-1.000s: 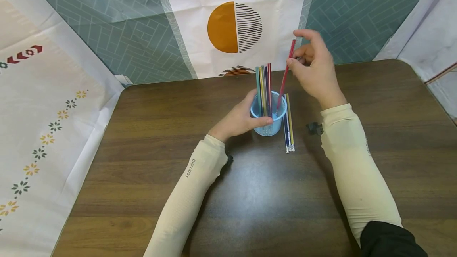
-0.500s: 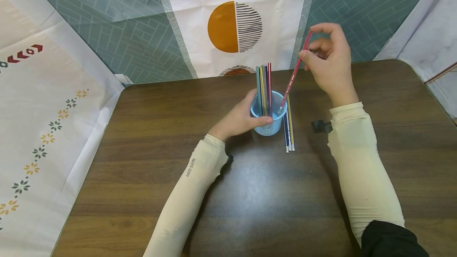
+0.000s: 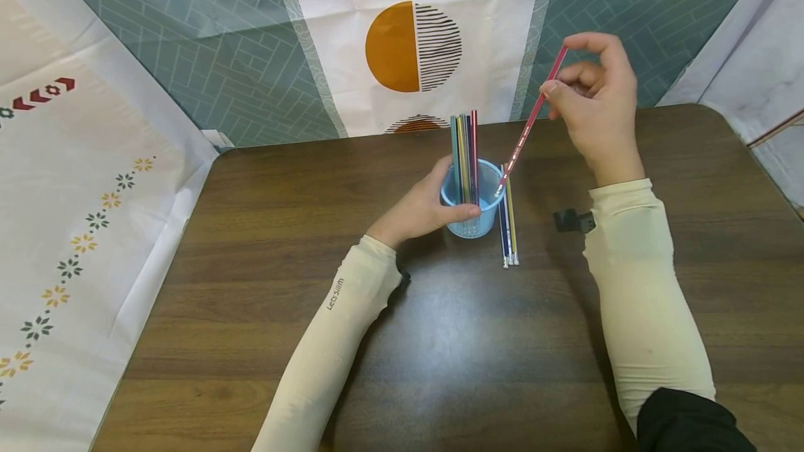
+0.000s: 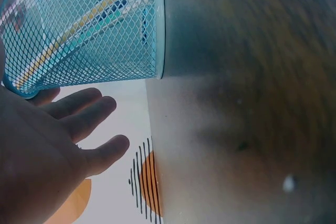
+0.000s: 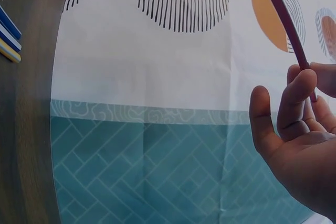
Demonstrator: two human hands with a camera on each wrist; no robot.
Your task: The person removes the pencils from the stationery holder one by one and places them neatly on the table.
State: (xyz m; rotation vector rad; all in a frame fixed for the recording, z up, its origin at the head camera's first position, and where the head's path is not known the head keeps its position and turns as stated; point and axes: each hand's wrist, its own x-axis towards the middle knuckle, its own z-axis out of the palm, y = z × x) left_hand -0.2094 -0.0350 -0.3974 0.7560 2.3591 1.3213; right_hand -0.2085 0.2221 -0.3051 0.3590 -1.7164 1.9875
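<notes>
The red pencil (image 3: 530, 124) slants up rightward, low end at the blue cup's (image 3: 467, 230) right rim. My right hand (image 3: 599, 103) pinches it; my left hand (image 3: 423, 211) grips the cup. I judge I'm drawing it out; next calls for clearing the rim above the pencils lying on the right (image 3: 512, 229).

I record the cup (image 3: 467, 229) over the table (image 3: 440, 354), my left grip (image 3: 426, 210) at its left side. A pencil bundle (image 3: 465, 159) stands in the cup; loose pencils (image 3: 512, 225) lie just to its right. My right grip (image 3: 601, 104) is farther back and right, the held pencil (image 3: 527, 130) slanting down to the cup's right rim. Cloth (image 3: 251, 82) hangs behind.
</notes>
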